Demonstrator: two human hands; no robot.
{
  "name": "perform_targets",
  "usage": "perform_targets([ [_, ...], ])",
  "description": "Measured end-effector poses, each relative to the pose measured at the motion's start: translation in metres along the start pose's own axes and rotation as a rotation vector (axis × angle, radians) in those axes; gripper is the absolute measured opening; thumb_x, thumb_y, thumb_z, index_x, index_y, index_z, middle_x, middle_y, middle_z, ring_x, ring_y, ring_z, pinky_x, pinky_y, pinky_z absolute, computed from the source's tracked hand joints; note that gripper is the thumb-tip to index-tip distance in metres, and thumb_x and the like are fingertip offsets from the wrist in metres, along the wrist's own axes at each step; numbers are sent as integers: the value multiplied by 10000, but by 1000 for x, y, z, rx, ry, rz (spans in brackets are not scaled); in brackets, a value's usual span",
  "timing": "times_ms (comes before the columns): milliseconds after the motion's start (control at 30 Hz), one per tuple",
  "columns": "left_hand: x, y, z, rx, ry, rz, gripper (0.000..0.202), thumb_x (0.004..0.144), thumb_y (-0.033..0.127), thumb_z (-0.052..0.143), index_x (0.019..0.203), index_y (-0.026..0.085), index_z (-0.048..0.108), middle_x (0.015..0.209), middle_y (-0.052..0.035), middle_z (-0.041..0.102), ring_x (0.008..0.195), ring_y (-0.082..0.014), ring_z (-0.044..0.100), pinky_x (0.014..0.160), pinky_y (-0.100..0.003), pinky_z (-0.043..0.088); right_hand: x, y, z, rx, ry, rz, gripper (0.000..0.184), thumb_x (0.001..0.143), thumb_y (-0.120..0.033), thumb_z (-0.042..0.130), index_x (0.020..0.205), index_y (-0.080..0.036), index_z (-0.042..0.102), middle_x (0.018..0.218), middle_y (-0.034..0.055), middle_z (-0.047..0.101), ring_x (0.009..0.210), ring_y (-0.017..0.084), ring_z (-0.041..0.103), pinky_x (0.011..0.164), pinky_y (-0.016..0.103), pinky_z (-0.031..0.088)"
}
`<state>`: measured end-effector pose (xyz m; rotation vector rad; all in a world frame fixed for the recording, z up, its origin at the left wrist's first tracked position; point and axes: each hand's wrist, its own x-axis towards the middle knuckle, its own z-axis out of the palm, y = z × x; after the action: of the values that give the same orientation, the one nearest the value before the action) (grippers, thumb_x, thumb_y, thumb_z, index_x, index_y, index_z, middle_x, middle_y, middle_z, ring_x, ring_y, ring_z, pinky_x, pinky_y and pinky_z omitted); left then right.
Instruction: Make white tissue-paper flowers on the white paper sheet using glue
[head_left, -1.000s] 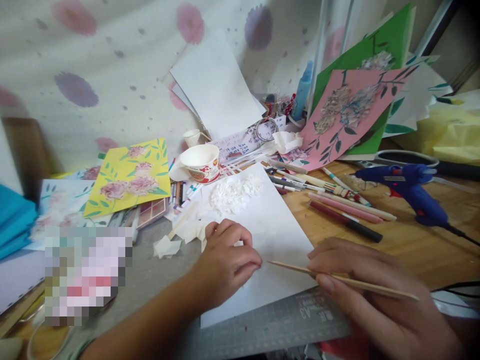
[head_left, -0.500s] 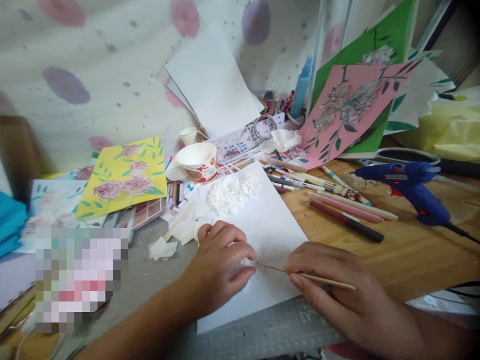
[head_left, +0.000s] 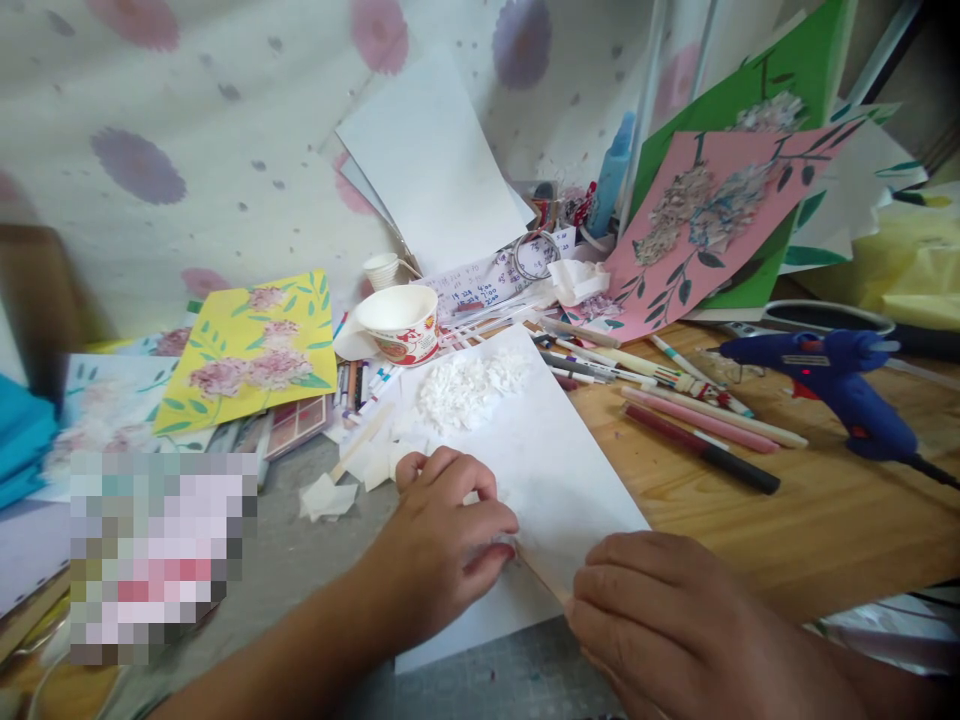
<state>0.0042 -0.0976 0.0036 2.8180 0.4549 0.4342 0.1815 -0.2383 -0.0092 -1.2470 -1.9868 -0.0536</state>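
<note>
My left hand point(head_left: 450, 535) is over a white paper sheet point(head_left: 577, 460), thumb and forefinger pinched on a small white paper piece point(head_left: 504, 539) that is mostly hidden. From the right, my right hand point(head_left: 667, 610) grips a thin wooden stick point(head_left: 544, 577), whose far end reaches the left fingertips. A clump of crumpled white paper bits point(head_left: 465, 390) lies on the upper part of the sheet. Loose white paper squares point(head_left: 328, 498) rest left of my left hand, on a grey cutting mat point(head_left: 292, 580).
A blue glue gun point(head_left: 832, 370) lies at right. Several pens and markers point(head_left: 701, 445) are scattered beside the sheet. Behind it stands a paper bowl point(head_left: 401, 325). Flower pictures on yellow card point(head_left: 247, 330) and pink card point(head_left: 712, 270) flank the work area.
My right hand has turned and moved slightly down, so the stick now slants more steeply. My left fingers have closed more tightly. The camera view has shifted a little.
</note>
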Motion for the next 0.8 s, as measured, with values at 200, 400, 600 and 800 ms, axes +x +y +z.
perform_targets([
  [200,-1,-1,0,28,-4,70,161,812,104,575,735,221,653,857,-19,564,837,-185,448,743,-383,209,-3,4,-7,91,143,79,240,900,-106,447,792,-207,636,649,23,631,641,160,632,624,266,529],
  [400,-3,-1,-1,63,-8,125,161,819,111,578,709,212,638,878,-21,567,856,-199,445,758,-397,207,-5,9,-9,178,72,97,197,863,-72,480,903,-180,641,743,38,644,648,148,606,607,266,507],
  [600,-3,-2,-4,58,-42,113,128,819,119,589,752,215,639,899,-25,570,858,-204,447,756,-400,210,-4,6,-6,132,45,74,212,879,-88,462,807,-180,638,682,35,635,649,153,613,641,271,524],
  [800,-5,-1,-5,53,-89,127,156,825,105,577,847,234,662,917,-29,567,865,-207,453,766,-407,213,-2,6,3,77,152,43,324,897,-115,406,624,-195,559,536,11,536,572,155,586,601,268,532],
])
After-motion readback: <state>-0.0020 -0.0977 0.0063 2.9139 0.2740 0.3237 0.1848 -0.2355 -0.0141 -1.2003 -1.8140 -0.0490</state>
